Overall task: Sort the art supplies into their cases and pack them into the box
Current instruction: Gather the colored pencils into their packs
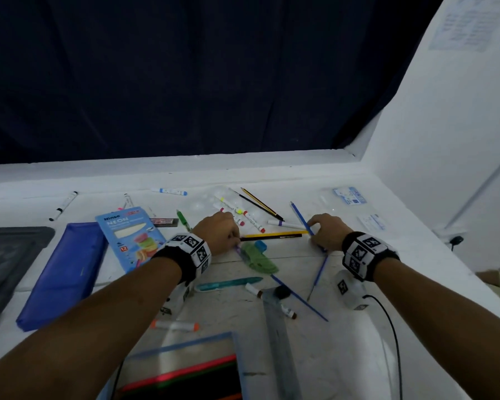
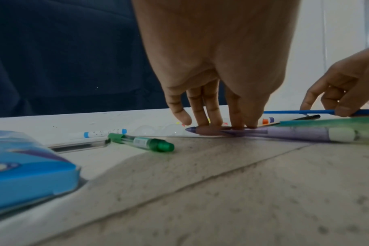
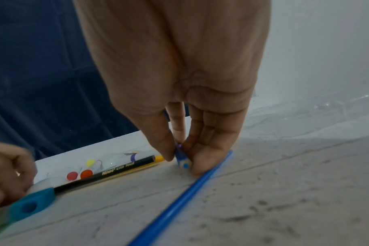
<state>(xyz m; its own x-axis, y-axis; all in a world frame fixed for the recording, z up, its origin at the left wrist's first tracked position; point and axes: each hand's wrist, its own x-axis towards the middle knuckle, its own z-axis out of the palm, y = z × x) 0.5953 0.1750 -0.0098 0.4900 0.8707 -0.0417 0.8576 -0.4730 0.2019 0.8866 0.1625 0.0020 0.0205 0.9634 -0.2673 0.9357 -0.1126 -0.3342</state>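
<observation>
My left hand (image 1: 233, 240) reaches down onto a purple pen (image 2: 284, 133) lying on the white table (image 1: 358, 284). Its fingertips (image 2: 213, 121) and thumb pinch the pen's grip. To the right, my right hand (image 1: 312, 230) pinches a blue pencil (image 1: 299, 216) between thumb and fingers, its butt end (image 3: 185, 165) low over the table. A thin blue brush (image 3: 190, 191) lies right beside that hand. A blue pencil case (image 1: 64, 272) and a blue Neon box (image 1: 130, 238) lie to the left. A clear blue-edged case (image 1: 185, 342) sits at the near edge.
Markers (image 1: 253, 220), black and yellow pencils (image 1: 272, 235), a teal sharpener (image 1: 261, 245), a green pen (image 2: 141, 142), a teal pen (image 1: 228, 284), an orange-capped marker (image 1: 175, 325) and a ruler (image 1: 277, 342) are scattered about. A dark tray (image 1: 6, 255) sits at the far left, a wall at the right.
</observation>
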